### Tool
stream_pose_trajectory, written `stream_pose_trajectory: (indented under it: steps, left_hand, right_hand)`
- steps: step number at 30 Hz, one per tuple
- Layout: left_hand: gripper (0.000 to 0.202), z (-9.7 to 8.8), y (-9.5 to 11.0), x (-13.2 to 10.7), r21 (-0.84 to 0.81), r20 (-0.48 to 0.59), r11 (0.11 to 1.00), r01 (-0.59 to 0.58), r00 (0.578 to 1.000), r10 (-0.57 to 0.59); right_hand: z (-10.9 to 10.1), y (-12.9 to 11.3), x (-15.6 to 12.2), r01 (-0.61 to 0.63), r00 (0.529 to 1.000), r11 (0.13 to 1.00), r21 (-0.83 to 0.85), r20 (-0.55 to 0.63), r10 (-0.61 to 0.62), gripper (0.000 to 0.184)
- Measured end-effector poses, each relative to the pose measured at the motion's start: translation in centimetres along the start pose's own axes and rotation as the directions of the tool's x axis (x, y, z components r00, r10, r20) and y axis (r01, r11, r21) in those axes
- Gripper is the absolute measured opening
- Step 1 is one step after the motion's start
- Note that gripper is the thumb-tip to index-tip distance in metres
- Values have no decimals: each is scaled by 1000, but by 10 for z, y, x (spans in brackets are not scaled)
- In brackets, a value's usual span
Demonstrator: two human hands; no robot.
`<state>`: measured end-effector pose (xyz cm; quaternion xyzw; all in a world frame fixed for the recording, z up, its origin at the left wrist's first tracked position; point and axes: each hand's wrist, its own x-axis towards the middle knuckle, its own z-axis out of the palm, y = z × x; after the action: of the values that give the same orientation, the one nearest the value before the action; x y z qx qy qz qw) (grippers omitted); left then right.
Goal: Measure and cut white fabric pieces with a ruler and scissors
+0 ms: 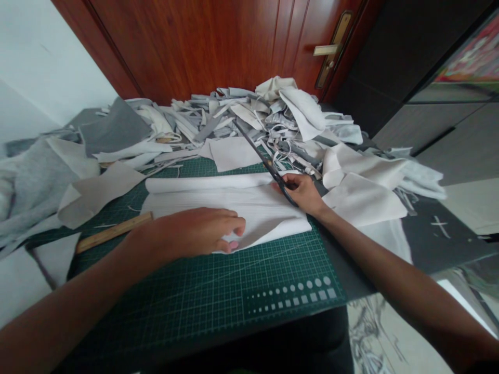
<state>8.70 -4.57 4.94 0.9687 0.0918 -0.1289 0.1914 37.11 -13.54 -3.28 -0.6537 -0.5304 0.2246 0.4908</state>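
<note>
A sheet of white fabric (218, 195) lies on the green cutting mat (195, 291), its far edge folded or rolled over. My left hand (216, 228) is above the fabric's near edge, fingers curled and the thumb apart from them. The thumb is by the edge; no fold shows pinched in between. Black scissors (268, 165) are in my right hand (304, 193), gripped at the handles over the fabric's right end. Their long blades point away and to the left, over the fabric's far edge. My fingers partly hide the handles.
Behind the mat is a heap of grey and white fabric scraps (218, 117). A wooden ruler (113, 232) lies left, partly under my left forearm. More fabric pieces (362, 197) lie to the right. A wooden door (195, 47) stands beyond the table.
</note>
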Motion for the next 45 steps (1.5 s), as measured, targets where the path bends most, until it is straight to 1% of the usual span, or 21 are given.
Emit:
stream_pose_trajectory:
  steps: [1,3,5,8,11,13,16,17,18,19,21,23,25,27,28,29,32,35,38,40,45]
  left_hand:
    - [21,-2,5,3,-67,84,996,-53,995,59]
    - [19,-6,13,9,-119,147,992,-49,987,67]
    - [16,-6,15,14,-116,160,993,-17,987,35]
    - [14,-2,7,18,-59,160,998,10,987,-1]
    - [12,2,-6,18,33,116,993,114,986,-117]
    - [6,2,-14,14,101,104,954,280,951,-291]
    - [9,-7,-29,0,213,33,837,504,852,-522]
    - [17,-11,-35,-6,232,-77,827,512,857,-509]
    - [23,-17,-40,-11,262,-151,783,564,826,-544]
    - [24,-22,-44,-16,288,-179,748,598,801,-572]
    - [12,-29,-47,-19,338,-173,704,625,777,-606]
    - [5,-29,-41,-13,372,-186,720,586,807,-561]
    - [10,-19,-25,4,406,-270,787,465,884,-382]
    - [18,0,-4,26,390,-244,860,328,938,-247]
    - [26,11,7,36,367,-236,901,230,960,-149]
    - [32,23,18,45,344,-254,927,146,965,-58]
    - [42,56,42,59,286,-288,954,-88,942,174]
    - [56,74,53,55,249,-215,931,-267,922,322]
    - [56,76,55,50,201,-135,898,-391,897,421]
    - [57,72,54,49,156,-101,881,-447,880,465]
    - [57,64,55,50,26,-59,844,-535,842,536]
  right_hand:
    - [0,-1,0,7,1000,1000,-14,0,-7,55]
    - [0,-2,-1,19,1000,999,-36,0,-19,54]
    - [0,-4,-2,24,1000,999,-45,8,-24,53]
    - [1,-5,-2,23,1000,999,-34,12,-22,54]
    - [1,-4,-1,8,1000,1000,9,-4,-8,57]
    - [0,-2,0,-3,1000,999,40,-9,3,58]
    - [0,0,1,-5,1000,997,73,-15,7,59]
    - [0,1,1,-6,1000,997,77,-18,7,58]
    - [0,1,1,-6,1000,997,79,-21,8,58]
    - [0,2,2,-6,1000,997,79,-22,7,58]
    - [0,2,2,-4,1000,997,79,-17,5,58]
    - [0,0,2,1,1000,996,89,-16,1,59]
    - [-1,-3,1,10,1000,992,122,-21,-8,59]
    - [-3,-6,-1,26,999,986,163,-24,-23,59]
    - [-4,-7,-1,32,999,984,176,-25,-28,58]
    - [-5,-7,-2,36,999,983,181,-29,-31,58]
    - [-6,-4,0,46,997,976,212,-70,-32,56]
    - [-5,3,6,14,993,948,319,-114,23,54]
    - [-3,8,11,-34,987,904,426,-125,96,53]
    - [-2,8,12,-29,987,888,458,-128,98,51]
    - [-3,3,9,-32,991,941,338,-110,73,55]
